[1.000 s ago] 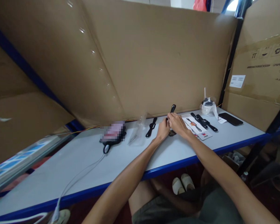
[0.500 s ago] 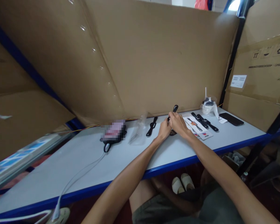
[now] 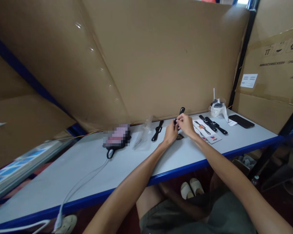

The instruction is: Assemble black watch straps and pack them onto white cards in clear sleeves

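Both my hands meet over the grey table (image 3: 126, 162), fingers closed on a black watch strap (image 3: 180, 112) whose far end sticks up behind them. My left hand (image 3: 171, 133) grips its lower part and my right hand (image 3: 185, 125) pinches it from the right. A small dark piece (image 3: 179, 136) lies on the table just under my hands. Another black strap (image 3: 157, 130) lies to the left of my left hand.
Printed cards (image 3: 207, 133) and two more black straps (image 3: 212, 124) lie right of my hands, then a wrapped white item (image 3: 217, 108) and a black phone (image 3: 244, 121). A blurred dark pouch (image 3: 117, 138), clear plastic bag (image 3: 142, 136) and white cable (image 3: 83, 185) lie left. Cardboard walls stand behind.
My hands have lifted slightly off the table with the strap, uncovering the small dark piece beneath. The view has shifted a little; nothing else moved.
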`<state>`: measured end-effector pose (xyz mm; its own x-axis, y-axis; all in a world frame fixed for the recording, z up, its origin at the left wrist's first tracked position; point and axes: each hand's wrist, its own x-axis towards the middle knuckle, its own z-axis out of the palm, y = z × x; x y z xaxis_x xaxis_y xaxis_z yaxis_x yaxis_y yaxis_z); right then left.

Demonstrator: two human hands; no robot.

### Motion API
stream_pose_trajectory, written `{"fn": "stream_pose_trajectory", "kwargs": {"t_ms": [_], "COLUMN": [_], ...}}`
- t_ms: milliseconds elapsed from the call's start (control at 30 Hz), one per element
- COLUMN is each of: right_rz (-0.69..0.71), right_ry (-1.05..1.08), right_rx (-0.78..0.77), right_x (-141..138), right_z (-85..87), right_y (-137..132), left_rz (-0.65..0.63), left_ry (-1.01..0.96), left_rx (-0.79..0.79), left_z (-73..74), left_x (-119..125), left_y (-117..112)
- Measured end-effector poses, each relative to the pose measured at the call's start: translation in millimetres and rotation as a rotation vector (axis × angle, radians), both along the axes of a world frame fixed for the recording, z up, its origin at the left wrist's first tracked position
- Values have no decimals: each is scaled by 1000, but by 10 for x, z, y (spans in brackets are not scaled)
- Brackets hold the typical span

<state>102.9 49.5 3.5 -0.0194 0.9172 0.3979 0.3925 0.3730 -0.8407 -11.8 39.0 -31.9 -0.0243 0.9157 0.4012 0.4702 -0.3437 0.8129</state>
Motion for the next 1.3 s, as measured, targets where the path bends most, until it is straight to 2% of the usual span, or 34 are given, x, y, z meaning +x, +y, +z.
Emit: {"fn": "stream_pose_trajectory", "kwargs": {"t_ms": [67,133,233,367,500,700,900,1067,1300], "right_rz": [42,41,-49,-152,-168,-98,-198,-73,-156], "right_ry": [140,118,-144,-488,-604,-561,-629,-596,-651], "right_rx": [-114,-116,39,200,234,230,239,178,202], "right_x": [2,23,64,89,93,106,142,131,140], "right_z": [-12,-18,-25,-17,8,3,24,38,30], "right_y": [64,102,87,-23,-87,-37,-67,-91,-74], "left_rz": [-100,-217,-337,-396,-426,-393,-386,-385,-371], "left_ry": [-208,-401,-567,-657,-682,-654,-658,-652,-663], "left_rx": [-146,-313,-451,-491,-503,-496,-520,-520,-535], "left_z": [49,93,135,157,158,130,115,109,97], "left_x": [22,39,45,21,-16,-23,-16,-26,-14], "left_y": [-22,-49,-84,-89,-63,-45,-43,-33,-32]}}
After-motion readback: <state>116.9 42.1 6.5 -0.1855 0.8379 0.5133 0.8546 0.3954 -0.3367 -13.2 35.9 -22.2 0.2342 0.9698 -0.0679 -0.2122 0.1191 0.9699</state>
